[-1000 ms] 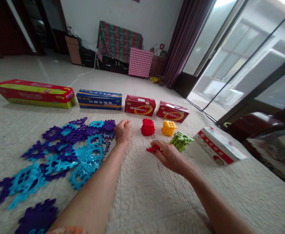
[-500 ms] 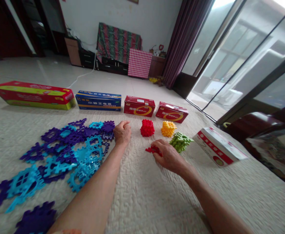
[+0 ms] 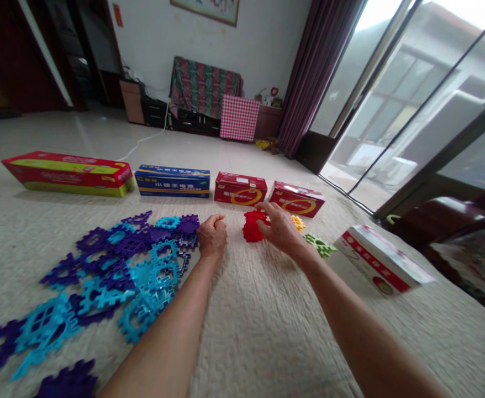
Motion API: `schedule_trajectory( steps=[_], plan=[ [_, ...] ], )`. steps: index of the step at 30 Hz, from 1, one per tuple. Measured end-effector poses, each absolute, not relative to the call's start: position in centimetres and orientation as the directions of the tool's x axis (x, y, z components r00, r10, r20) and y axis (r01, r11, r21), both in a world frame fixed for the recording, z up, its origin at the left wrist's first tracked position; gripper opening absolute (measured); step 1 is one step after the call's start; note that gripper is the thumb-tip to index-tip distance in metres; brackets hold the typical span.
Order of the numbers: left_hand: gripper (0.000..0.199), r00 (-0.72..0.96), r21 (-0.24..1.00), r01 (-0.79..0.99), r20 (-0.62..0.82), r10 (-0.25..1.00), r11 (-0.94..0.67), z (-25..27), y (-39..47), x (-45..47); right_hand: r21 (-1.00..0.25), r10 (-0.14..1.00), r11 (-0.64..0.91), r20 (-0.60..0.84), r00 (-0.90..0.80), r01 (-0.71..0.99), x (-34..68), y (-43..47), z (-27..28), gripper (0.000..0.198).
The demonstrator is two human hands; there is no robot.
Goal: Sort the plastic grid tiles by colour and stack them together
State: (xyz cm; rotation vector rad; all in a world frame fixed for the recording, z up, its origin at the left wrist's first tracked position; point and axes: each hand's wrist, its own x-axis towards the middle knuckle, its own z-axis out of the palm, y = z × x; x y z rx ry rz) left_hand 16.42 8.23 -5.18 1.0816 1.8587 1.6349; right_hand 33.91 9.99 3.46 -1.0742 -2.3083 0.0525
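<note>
My right hand (image 3: 281, 228) is at the stack of red interlocking plastic pieces (image 3: 252, 228), its fingers and thumb closed around a red toothed piece at the stack's top right. Partly hidden behind that hand is a yellow stack (image 3: 298, 223). Green interlocking pieces (image 3: 319, 245) lie just right of my wrist. My left hand (image 3: 212, 236) rests on the cloth as a loose fist, and nothing shows in it. Close to its left side are purple pieces (image 3: 189, 225), part of a spread-out pile with light blue pieces (image 3: 141, 273).
A row along the back holds a long red-and-green box (image 3: 70, 176), a blue box (image 3: 173, 181) and two red boxes (image 3: 240, 188). To the right stands a white-and-red box (image 3: 385, 260). Everything sits on a quilted beige cloth (image 3: 242, 331).
My right hand has carried a red piece from the cloth up and forward to the red stack. My left hand stays in its place, while the view has tilted up slightly.
</note>
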Motion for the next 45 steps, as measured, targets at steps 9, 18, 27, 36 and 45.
schedule_trajectory(
  steps=[9, 18, 27, 36, 45],
  plan=[
    [0.033, -0.594, 0.962, 0.272, 0.175, 0.785, -0.009, -4.9, 8.0, 16.5, -0.244, 0.650, 0.709, 0.590, -0.479, 0.661, 34.6, 10.2, 3.0, 0.038],
    [0.034, -0.533, 0.896, 0.444, 0.274, 0.800, -0.011, -5.3, 8.3, 16.7, -0.374, 0.691, 0.721, 0.451, -0.565, 0.584, 34.4, 1.5, -0.5, 0.028],
    [0.034, -0.335, 0.663, 0.748, 0.323, 0.885, 0.041, -4.5, 6.2, 17.0, -0.528, 0.819, 0.556, 0.479, -0.316, 0.642, 32.2, 0.6, -4.8, 0.028],
    [0.030, -0.218, 0.561, 0.828, 0.327, 0.919, -0.004, -4.8, -0.6, 16.2, -0.460, 0.874, 0.457, 0.388, -0.291, 0.761, 30.4, -2.4, -4.7, 0.031],
    [0.026, 0.028, 0.430, 0.887, 0.307, 0.951, -0.165, -3.4, -8.3, 15.3, -0.441, 0.910, 0.387, 0.326, -0.257, 0.810, 28.3, -7.2, -4.1, 0.035]
  ],
)
